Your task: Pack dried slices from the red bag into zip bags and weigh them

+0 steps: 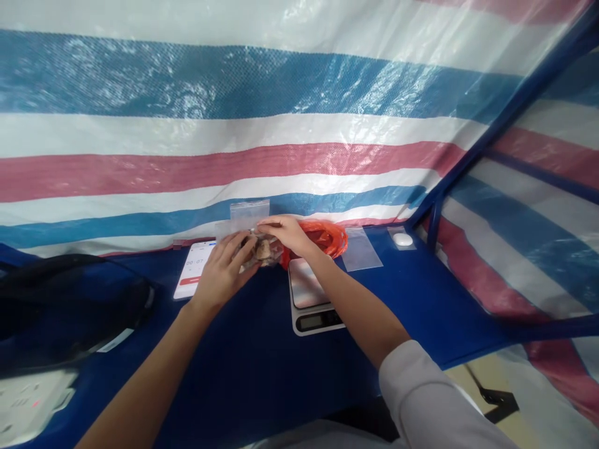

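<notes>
A clear plastic bag with brown, lumpy pieces inside lies at the back of the blue table. My left hand is closed on the bag's left side, with its fingers curled over it. Over the upper right part of the bag, my right hand is closed, fingertips bent down onto the plastic. What the pieces are is too blurred to name. A clear zip bag stands up behind my hands, against the striped sheet. Just right of the pieces sits an orange plastic bag, partly behind my right wrist.
A kitchen scale lies under my right forearm. The phone showing a timer is left of my left hand. Farther right are a flat clear bag and a white rounded object. A black bag and a power strip occupy the left.
</notes>
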A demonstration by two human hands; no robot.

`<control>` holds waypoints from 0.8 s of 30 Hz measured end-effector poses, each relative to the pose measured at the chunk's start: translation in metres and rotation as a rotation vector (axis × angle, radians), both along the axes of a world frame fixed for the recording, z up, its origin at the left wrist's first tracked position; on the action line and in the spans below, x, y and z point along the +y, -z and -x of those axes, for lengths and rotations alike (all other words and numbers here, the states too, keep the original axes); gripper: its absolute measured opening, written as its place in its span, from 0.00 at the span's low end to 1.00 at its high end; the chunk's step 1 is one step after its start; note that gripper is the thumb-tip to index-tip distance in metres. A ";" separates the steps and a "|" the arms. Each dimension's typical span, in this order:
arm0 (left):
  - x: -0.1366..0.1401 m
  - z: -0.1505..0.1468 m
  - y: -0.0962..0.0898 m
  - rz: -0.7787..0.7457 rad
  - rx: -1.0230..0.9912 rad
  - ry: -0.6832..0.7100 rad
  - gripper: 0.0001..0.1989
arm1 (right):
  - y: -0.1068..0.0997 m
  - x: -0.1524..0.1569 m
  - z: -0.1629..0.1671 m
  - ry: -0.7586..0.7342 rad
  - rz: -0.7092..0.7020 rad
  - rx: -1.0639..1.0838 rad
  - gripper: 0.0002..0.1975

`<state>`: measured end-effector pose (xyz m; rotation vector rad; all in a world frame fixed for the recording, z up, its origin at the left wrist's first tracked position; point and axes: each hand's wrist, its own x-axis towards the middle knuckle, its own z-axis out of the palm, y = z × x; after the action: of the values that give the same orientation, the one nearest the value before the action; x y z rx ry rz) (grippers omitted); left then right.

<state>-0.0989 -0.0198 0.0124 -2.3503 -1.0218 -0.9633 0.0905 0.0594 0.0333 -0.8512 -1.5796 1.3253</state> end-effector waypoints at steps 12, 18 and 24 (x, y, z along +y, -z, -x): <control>0.014 0.036 0.000 0.025 0.114 -0.052 0.16 | -0.010 0.009 0.019 -0.019 -0.022 -0.267 0.08; 0.015 0.034 -0.003 0.194 0.152 -0.127 0.16 | -0.004 -0.022 -0.003 0.121 -0.407 -0.654 0.14; 0.016 0.031 -0.011 0.233 0.158 -0.131 0.21 | 0.025 -0.049 -0.008 0.077 -0.709 -0.816 0.17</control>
<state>-0.1296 -0.0038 0.0232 -2.4610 -1.2644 -0.6274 0.0981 0.0106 0.0085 -1.0150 -2.3855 0.2529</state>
